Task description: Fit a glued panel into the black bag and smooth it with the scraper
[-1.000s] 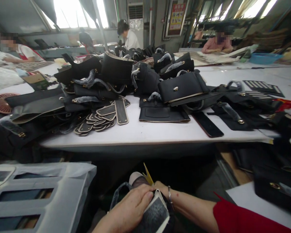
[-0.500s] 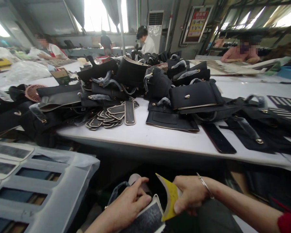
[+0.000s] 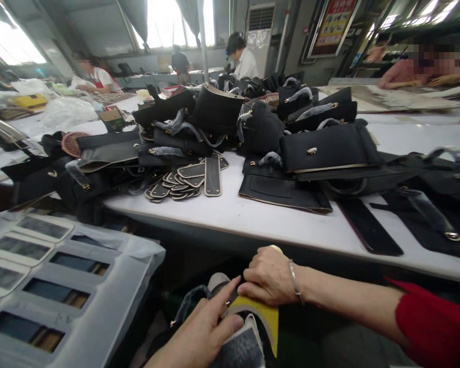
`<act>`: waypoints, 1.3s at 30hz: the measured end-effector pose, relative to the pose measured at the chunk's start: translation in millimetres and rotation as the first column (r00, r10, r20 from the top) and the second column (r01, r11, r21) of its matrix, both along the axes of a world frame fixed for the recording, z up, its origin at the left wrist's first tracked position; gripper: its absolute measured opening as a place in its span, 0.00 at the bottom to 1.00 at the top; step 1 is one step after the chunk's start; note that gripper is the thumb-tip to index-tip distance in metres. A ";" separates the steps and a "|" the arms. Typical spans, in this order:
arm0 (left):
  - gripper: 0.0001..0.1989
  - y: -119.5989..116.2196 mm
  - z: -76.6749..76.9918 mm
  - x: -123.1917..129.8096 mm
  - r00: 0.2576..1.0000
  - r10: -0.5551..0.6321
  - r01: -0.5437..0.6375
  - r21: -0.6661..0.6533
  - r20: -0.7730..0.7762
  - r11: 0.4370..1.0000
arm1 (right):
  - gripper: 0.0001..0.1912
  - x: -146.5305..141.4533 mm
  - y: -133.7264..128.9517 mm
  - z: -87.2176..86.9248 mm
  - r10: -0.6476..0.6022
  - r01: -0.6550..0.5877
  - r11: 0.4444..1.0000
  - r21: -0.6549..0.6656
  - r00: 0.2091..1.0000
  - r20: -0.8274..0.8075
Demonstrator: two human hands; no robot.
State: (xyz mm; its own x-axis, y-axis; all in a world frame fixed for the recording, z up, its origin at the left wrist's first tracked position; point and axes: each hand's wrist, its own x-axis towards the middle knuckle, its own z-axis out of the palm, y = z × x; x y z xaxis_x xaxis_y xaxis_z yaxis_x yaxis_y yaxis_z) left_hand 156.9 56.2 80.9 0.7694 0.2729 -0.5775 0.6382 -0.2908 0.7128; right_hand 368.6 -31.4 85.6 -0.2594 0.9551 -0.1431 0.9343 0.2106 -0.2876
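The yellow scraper (image 3: 268,312) is down at six o'clock in my view, its curved edge just at one o'clock of the pale-rimmed panel (image 3: 243,347) over my lap. I judge the scraper light, thin and fairly stiff, best held along its far straight side so the curve stays clear. The panel looks flat and light, its dark face easily scuffed; I would take it by the rim.

My right hand (image 3: 268,276) has its fingers folded over the scraper's far side, thumb low and pointing to nine o'clock; that forearm enters from four o'clock, wrist nearly straight. My left hand (image 3: 205,327) comes in from seven o'clock, thumb over the panel's top corner, forefinger stretched towards one o'clock and well parted from the thumb. Its other fingers are mostly hidden, so I cannot tell whether they grip anything.
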 end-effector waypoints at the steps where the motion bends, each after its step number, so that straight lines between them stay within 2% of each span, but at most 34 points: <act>1: 0.30 0.1 2.2 0.2 1.000 -0.021 0.021 0.012 0.002 1.000 | 0.25 -1.3 1.9 0.1 0.029 -0.029 1.000 0.010 0.999 0.017; 5: 0.20 0.5 12.3 4.4 0.995 -0.081 0.081 0.015 0.049 0.997 | 0.27 -3.6 5.9 1.0 0.085 -0.088 0.996 0.030 0.994 0.068; 10: 0.16 0.5 13.7 6.5 0.988 -0.100 0.099 0.015 0.116 0.995 | 0.26 -3.6 5.6 3.2 0.093 -0.096 0.995 0.031 0.991 0.097; 16: 0.16 0.5 10.9 4.0 0.987 -0.129 0.124 0.058 0.099 0.991 | 0.27 -8.5 3.9 11.4 0.090 -0.089 0.996 -0.010 0.987 0.132; 21: 0.13 -0.7 11.9 2.1 0.976 -0.150 0.140 0.071 0.156 0.988 | 0.26 -14.2 0.6 16.7 0.076 -0.066 0.996 -0.066 0.984 0.162; 28: 0.15 -5.2 10.1 -2.4 0.968 -0.196 0.164 0.196 0.159 0.967 | 0.26 -22.9 -6.7 14.6 0.017 0.006 0.993 -0.120 0.981 0.194; 34: 0.13 -6.1 14.8 -1.3 0.961 -0.211 0.176 0.193 0.179 0.965 | 0.26 -29.4 -12.2 12.9 -0.016 0.046 0.991 -0.128 0.974 0.226; 39: 0.13 -7.8 9.4 -4.0 0.946 -0.225 0.182 0.192 0.232 0.964 | 0.28 -33.0 -16.7 10.7 -0.044 0.079 0.989 -0.127 0.965 0.259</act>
State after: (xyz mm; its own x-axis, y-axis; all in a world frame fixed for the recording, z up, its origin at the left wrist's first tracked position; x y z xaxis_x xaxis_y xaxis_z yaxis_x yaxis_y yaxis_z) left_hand 152.9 48.4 90.3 0.9321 0.1705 -0.3196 0.3605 -0.5231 0.7722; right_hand 335.6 -48.0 96.3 -0.1386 0.9355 -0.3250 0.9902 0.1258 -0.0599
